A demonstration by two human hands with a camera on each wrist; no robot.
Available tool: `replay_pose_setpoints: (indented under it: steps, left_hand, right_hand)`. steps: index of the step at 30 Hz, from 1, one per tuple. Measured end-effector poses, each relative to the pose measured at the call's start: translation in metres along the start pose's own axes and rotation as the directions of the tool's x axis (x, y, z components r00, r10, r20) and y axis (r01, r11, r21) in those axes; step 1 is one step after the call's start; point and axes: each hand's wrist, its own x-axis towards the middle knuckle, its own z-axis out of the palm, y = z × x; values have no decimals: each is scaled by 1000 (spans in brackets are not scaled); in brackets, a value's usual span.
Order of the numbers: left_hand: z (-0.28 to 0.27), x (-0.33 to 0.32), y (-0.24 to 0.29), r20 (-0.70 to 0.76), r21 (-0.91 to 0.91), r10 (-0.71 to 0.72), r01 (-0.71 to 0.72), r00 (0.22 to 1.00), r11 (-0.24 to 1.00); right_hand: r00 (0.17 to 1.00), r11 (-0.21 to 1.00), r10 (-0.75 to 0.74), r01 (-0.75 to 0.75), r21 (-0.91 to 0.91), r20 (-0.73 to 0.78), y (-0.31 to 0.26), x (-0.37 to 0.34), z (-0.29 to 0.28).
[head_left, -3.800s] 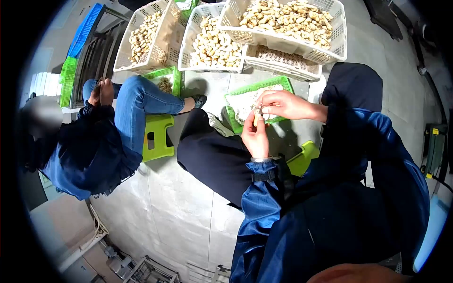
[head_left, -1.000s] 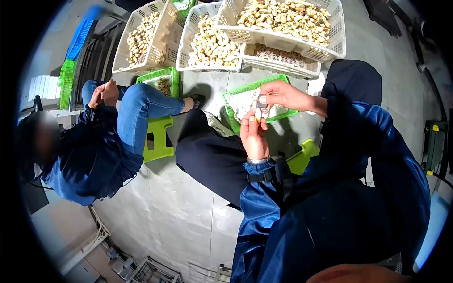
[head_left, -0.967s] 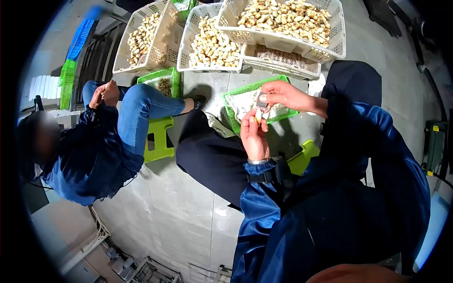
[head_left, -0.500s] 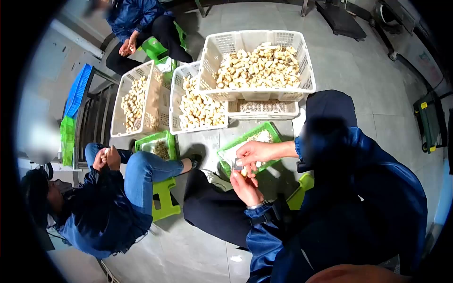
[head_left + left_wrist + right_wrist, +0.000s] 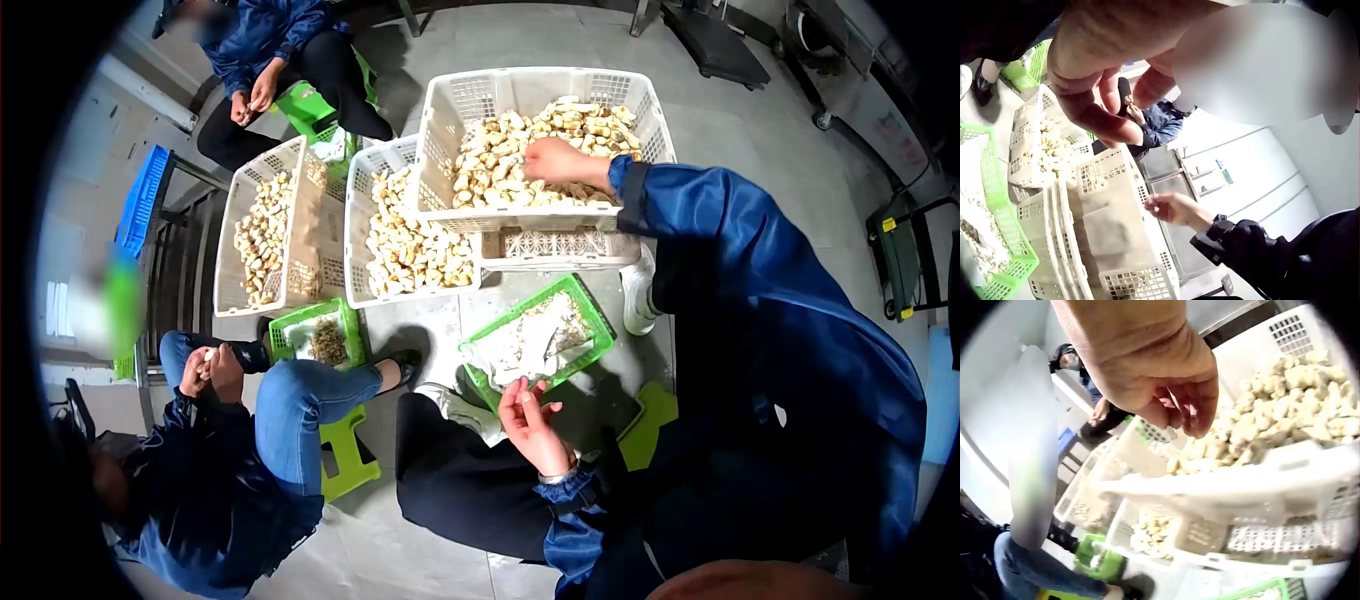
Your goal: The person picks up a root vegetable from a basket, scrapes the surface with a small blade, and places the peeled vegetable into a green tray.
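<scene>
Pale pieces point(image 5: 490, 155) lie beneath the right hand point(image 5: 562, 163); whether its curled, partly hidden fingers grip any, I cannot tell. The left hand point(image 5: 535, 430) hangs loose, released.

Head view high, facing down; wrist views closer; crates point(image 5: 540, 212) shared.

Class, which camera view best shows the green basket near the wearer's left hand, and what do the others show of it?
The head view: it shows most of the green basket and its white lining. The left wrist view cuts it off at the left edge; the right wrist view catches only part, at the bottom.
</scene>
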Motion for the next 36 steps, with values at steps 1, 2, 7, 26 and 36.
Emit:
replay_pose_setpoints:
  steps: [1,2,7,26,36]
  left_hand:
    - [1,1,-1,35,29,-14,13,999,1000]
    - [1,2,-3,36,29,-19,18,999,999]
    - [-1,5,-16,233,152,-139,105,963,983]
    - [-4,-10,0,351,-274,-48,152,935,950]
    - [-5,-10,1,194,-155,-45,76,980,985]
  right_hand:
    - [970,987,159,-150,-64,186,33,5,-3]
    - [895,966,253,-215,-144,366,59,5,-4]
    - [973,960,77,-14,-281,216,103,2,32]
    - [501,491,-860,760,426,97,-122,-226,38]
    - [877,729,-473,334,597,87,-119,-225,41]
